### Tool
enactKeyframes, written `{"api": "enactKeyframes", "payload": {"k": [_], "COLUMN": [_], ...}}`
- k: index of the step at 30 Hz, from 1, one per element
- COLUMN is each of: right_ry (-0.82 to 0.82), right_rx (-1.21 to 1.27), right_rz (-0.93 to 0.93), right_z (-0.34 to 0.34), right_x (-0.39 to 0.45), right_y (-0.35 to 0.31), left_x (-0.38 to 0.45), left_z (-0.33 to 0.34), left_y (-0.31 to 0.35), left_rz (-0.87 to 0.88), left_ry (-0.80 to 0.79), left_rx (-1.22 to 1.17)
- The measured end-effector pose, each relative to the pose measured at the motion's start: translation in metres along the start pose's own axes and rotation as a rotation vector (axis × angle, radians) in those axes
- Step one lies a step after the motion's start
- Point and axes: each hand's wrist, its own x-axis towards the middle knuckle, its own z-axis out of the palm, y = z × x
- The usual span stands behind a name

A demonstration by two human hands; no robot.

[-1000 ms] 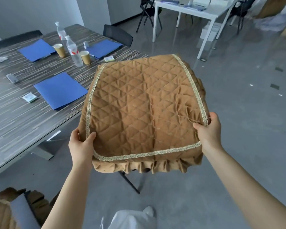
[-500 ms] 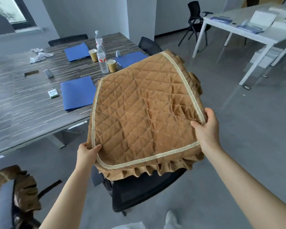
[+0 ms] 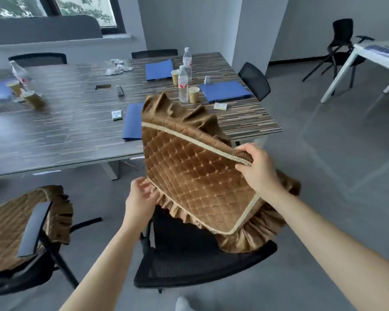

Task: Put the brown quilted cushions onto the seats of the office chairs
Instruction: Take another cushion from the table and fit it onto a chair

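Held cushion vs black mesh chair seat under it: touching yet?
Cannot tell. In the head view the held cushion hangs tilted in the right hand, its lower ruffle overlapping the black mesh chair seat; the overlap hides any gap.

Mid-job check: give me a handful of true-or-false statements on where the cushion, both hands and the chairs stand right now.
1. The right hand grips the trimmed edge of the held cushion. True.
2. The held cushion lies flat on the black mesh chair. False: it is tilted up above the seat, with only its lower frill near the seat.
3. The chair on the left already carries a brown cushion. True.
4. The left hand is down at the person's side. False: it is at the cushion's lower-left frill, fingers loosely open.
5. The conference table is bare. False: blue folders, water bottles and paper cups sit on it.
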Motion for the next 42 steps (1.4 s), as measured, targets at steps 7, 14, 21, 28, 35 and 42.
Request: {"api": "enactKeyframes", "payload": {"k": [7,14,21,28,35,42], "right_ry": [-0.191,-0.274,-0.122,-0.364,-0.294,-0.182], "right_rx": [-0.287,-0.16,-0.105,-0.068,0.344,0.489], "right_rz": [-0.413,-0.384,-0.258,0.27,0.912,0.976], "right_z": [0.035,0.043,0.045,0.059,0.06,0.063], "right_x": [0.013,0.04,0.033,0.024,0.054,0.075], "right_y": [-0.043,-0.043,-0.021,0.024,0.056,0.062], "left_x": [0.006,0.013,0.036,0.06,0.065,0.079], "left_z": [-0.001,0.001,0.002,-0.034,-0.083,-0.118], "left_y": [0.037,0.048,0.035,0.059,0.084,0.07], "left_rz": [0.674,0.47,0.349,0.33,0.331,0.139], "left_ry": [0.09,-0.085,0.063,0.065,0.013,-0.058], "left_rx": [0.623,0.638,0.474,0.103,-0.251,-0.71]}}
